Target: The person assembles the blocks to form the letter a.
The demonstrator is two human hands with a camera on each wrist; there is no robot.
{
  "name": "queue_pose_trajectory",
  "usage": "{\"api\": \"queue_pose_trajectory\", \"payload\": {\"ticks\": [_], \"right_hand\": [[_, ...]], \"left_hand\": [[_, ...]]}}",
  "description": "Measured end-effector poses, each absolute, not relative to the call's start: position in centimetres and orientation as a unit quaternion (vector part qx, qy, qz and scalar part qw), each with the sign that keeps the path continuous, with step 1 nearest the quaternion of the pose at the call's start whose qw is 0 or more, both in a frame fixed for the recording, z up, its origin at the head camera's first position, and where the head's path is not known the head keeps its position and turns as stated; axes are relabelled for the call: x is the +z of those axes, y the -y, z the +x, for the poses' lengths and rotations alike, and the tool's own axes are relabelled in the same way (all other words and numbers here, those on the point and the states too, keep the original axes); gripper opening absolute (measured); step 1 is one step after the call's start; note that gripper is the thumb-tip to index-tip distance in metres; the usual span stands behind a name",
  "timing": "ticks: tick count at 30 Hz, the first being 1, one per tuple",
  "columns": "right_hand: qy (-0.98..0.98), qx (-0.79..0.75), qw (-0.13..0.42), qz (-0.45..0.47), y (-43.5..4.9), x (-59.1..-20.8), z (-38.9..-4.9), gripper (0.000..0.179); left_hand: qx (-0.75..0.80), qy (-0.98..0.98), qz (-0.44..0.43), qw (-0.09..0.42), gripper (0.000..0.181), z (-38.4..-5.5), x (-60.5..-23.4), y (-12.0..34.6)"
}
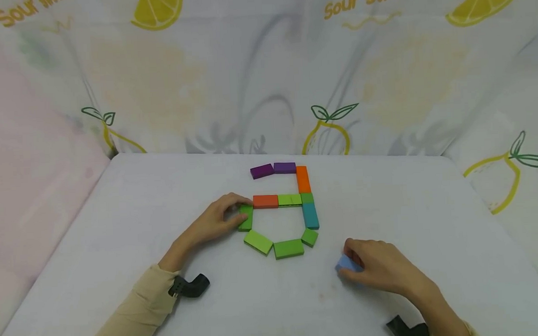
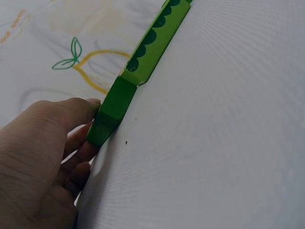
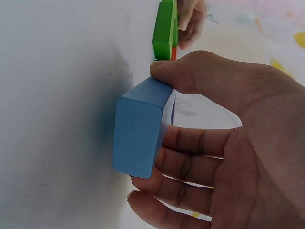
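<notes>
On the white table, my left hand (image 1: 217, 219) pinches a green block (image 1: 246, 220) between thumb and fingers at the left side of a figure made of coloured blocks. In the left wrist view this green block (image 2: 116, 100) lies end to end with a lighter green block (image 2: 157, 40) that bears dark scallops. My right hand (image 1: 383, 266) grips a light blue block (image 1: 348, 263) to the lower right of the figure. The right wrist view shows the blue block (image 3: 138, 136) between thumb and curled fingers, close over the table.
Above the left hand's block run a red block (image 1: 265, 201) and a lime block (image 1: 290, 200). An orange block (image 1: 303, 179), a teal block (image 1: 310, 216) and two purple blocks (image 1: 284, 168) stand right and top. Behind hangs a lemon-printed cloth (image 1: 255, 63).
</notes>
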State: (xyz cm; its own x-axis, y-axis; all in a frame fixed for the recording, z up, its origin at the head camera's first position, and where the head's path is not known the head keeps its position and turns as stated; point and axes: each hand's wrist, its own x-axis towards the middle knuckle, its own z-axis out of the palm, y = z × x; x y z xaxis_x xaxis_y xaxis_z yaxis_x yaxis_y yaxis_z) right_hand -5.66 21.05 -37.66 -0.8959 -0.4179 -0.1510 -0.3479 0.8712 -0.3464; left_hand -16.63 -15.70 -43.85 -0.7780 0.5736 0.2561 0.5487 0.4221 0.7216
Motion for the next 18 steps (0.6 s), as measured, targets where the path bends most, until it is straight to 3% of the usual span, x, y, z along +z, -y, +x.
{"api": "queue_pose_trajectory", "payload": {"ticks": [18], "right_hand": [[-0.961, -0.158, 0.100, -0.205, -20.3, -38.1, -7.1, 0.027]], "left_hand": [[0.404, -0.853, 0.330, 0.002, 0.033, -16.8, -44.4, 15.7]]}}
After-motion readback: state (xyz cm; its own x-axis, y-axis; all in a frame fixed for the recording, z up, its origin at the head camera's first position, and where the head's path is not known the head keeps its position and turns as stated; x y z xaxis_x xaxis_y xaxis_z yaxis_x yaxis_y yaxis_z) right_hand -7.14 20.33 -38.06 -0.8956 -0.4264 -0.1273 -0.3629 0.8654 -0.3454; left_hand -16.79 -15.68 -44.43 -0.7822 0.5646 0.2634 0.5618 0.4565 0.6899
